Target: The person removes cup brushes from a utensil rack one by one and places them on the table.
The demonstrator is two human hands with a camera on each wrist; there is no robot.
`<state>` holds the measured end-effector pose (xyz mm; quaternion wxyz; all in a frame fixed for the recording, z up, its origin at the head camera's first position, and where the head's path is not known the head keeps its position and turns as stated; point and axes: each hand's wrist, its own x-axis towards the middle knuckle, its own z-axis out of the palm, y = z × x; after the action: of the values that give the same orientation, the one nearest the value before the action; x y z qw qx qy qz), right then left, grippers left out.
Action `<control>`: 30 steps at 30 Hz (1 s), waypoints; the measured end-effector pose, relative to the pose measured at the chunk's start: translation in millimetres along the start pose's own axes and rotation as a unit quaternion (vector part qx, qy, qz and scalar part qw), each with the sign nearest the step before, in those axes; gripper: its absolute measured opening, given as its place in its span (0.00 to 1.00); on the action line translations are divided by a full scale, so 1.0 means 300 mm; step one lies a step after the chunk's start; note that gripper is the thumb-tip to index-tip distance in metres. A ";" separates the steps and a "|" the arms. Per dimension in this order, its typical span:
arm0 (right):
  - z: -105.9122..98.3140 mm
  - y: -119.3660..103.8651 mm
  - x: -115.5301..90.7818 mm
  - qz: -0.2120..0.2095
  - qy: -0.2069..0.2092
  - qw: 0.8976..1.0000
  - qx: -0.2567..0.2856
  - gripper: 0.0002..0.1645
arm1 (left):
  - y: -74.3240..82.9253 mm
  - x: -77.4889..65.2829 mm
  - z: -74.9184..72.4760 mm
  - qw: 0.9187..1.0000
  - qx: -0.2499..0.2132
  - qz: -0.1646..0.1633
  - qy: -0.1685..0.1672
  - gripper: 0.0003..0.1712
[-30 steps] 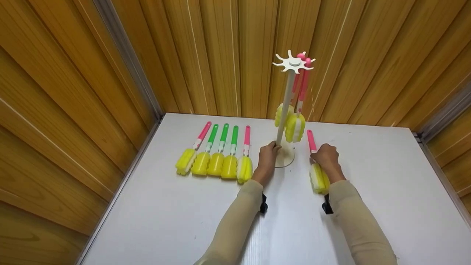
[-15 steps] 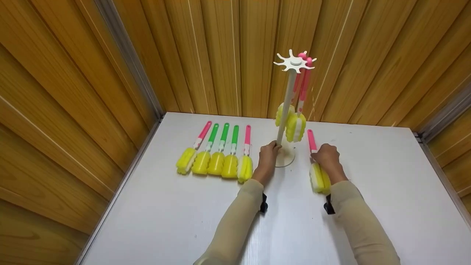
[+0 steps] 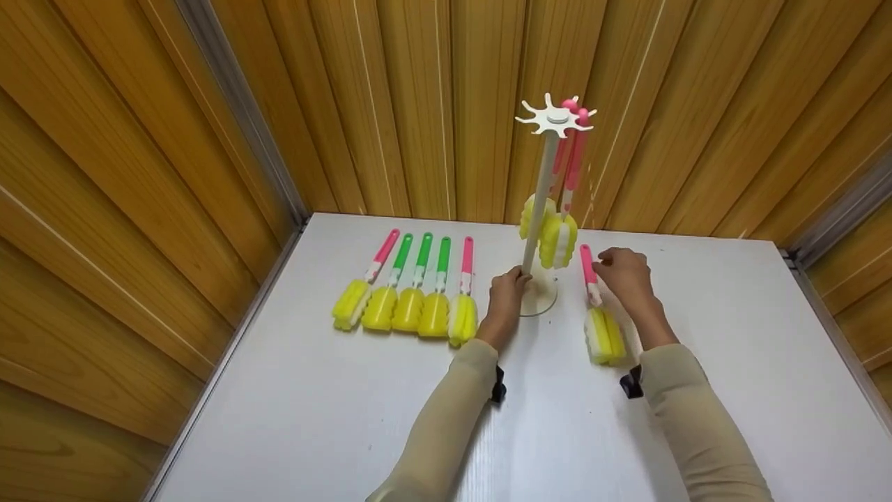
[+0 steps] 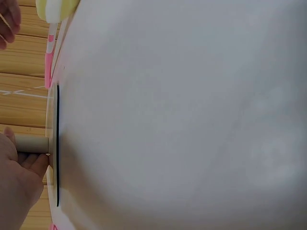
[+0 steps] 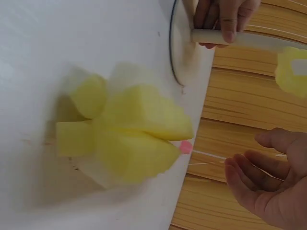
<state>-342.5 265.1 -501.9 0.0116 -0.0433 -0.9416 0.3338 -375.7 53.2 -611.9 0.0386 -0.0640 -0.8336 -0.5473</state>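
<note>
My left hand grips the lower pole of a white stand, just above its round base; the left wrist view shows fingers and thumb around the pole. Two sponge brushes with pink handles hang from the stand's hooked top. A pink-handled sponge brush, with a yellow and white head, lies right of the base. Beside its handle hovers my right hand. In the right wrist view the right hand has loosely bent fingers, a gap between thumb and fingers, and nothing held.
Several sponge brushes, with green or pink handles, lie in a row on the left of the white table. Wood-look panels rise behind the table and at both sides.
My right hand has let go of the lying brush's neck and moved up beside its pink handle. The brush stays on the table. My left hand keeps its hold on the pole.
</note>
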 end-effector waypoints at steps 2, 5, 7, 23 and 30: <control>-0.019 -0.022 -0.008 -0.025 0.026 0.999 0.009 0.24 | 0.000 0.000 -0.001 1.000 0.003 0.001 0.000 0.11; -0.046 -0.056 -0.018 -0.057 0.053 0.997 0.029 0.23 | 0.000 -0.001 -0.004 1.000 -0.006 -0.002 -0.003 0.13; -0.064 -0.081 -0.025 -0.073 0.062 0.994 0.047 0.22 | -0.001 -0.001 -0.005 1.000 -0.015 -0.005 -0.005 0.14; -0.130 -0.230 -0.033 -0.158 0.043 0.971 0.176 0.29 | -0.006 -0.005 -0.006 0.999 0.021 0.030 0.008 0.09; -0.145 -0.255 0.010 -0.164 0.009 0.964 0.209 0.33 | -0.005 -0.006 -0.005 1.000 0.015 0.026 0.002 0.11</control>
<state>-348.8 233.5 -419.8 0.0834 0.1120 -0.8452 0.5158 -374.1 51.2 -612.8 0.0554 -0.0840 -0.8398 -0.5335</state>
